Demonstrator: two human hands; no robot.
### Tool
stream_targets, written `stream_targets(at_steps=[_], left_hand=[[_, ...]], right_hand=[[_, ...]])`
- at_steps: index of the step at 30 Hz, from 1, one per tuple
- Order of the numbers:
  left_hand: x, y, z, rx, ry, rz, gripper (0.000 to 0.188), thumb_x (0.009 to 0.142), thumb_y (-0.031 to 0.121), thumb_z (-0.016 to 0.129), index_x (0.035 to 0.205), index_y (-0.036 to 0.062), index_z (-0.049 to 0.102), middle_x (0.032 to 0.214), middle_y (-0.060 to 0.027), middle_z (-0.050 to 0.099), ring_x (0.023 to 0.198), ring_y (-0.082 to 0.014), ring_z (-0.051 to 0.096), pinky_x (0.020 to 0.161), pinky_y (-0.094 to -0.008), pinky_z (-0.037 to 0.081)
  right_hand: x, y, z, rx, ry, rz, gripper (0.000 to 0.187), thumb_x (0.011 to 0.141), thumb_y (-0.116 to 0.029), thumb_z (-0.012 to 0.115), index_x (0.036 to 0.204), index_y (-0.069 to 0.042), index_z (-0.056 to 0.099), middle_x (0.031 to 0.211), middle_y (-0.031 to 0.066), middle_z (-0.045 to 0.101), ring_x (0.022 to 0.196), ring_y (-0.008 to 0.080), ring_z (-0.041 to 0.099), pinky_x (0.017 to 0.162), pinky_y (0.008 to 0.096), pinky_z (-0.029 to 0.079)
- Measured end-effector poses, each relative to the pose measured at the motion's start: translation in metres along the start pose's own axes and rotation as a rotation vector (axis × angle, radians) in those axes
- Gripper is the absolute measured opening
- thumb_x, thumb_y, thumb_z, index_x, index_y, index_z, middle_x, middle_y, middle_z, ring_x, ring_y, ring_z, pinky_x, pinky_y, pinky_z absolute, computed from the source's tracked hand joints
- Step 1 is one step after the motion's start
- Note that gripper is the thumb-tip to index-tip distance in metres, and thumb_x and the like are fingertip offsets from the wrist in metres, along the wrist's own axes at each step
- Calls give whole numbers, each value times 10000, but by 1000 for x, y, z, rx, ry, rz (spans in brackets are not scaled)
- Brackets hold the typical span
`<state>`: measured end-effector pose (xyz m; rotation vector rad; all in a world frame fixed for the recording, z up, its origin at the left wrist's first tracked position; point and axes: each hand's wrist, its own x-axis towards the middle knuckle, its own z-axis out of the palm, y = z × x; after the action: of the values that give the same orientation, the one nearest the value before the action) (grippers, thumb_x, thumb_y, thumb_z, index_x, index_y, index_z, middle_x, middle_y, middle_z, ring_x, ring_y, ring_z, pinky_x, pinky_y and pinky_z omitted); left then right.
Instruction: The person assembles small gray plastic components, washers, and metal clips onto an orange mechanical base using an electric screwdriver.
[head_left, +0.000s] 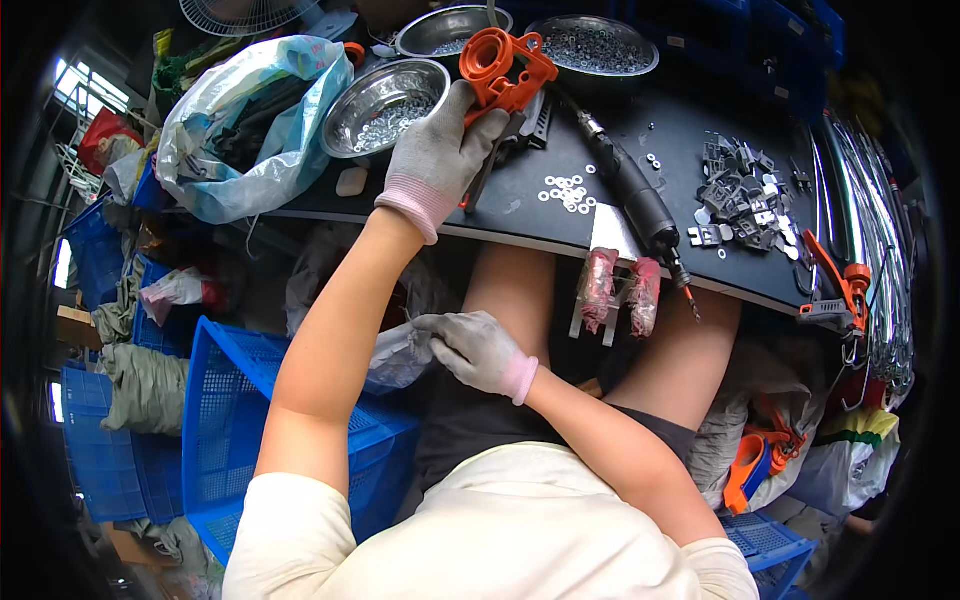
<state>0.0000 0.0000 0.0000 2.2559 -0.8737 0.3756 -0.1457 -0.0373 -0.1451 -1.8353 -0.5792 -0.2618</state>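
Note:
My left hand (438, 150), in a grey glove with a pink cuff, is closed round an orange plastic part (500, 68) with a round collar, raised above the bench. Beneath that hand lies a black metal tool piece (537, 125), partly hidden. My right hand (482, 352), gloved alike, is low over my lap. Its fingers are apart and stretched leftward at a clear plastic bag (398, 358); whether they touch it is hard to make out. A black power screwdriver (640, 195) lies across the bench, its bit past the front edge, above a metal bracket with pink-wrapped arms (598, 290).
Steel bowls of small metal parts (385, 110) stand along the back. White washers (568, 193) and a pile of metal clips (745, 195) lie on the black bench (690, 110). Long metal rods (870, 240) hang at the right. A blue crate (235, 400) stands left of my legs.

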Motion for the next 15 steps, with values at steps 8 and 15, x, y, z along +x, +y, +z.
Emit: stream_targets(at_steps=[8, 15], left_hand=[[-10, -3, 17, 11, 112, 42, 367, 906, 411, 548, 1073, 99, 447, 833, -194, 653, 806, -419, 630, 659, -458, 506], [-7, -17, 21, 8, 289, 73, 393, 913, 402, 550, 1081, 84, 392, 781, -211, 641, 748, -442, 619, 604, -464, 495]], right_hand=[[-5, 4, -4, 155, 6, -31, 226, 877, -130, 499, 1053, -24, 593, 907, 155, 652, 840, 322, 625, 754, 416, 476], [4, 2, 2, 108, -46, -103, 206, 873, -121, 497, 1029, -32, 597, 875, 153, 651, 812, 315, 625, 737, 406, 480]])
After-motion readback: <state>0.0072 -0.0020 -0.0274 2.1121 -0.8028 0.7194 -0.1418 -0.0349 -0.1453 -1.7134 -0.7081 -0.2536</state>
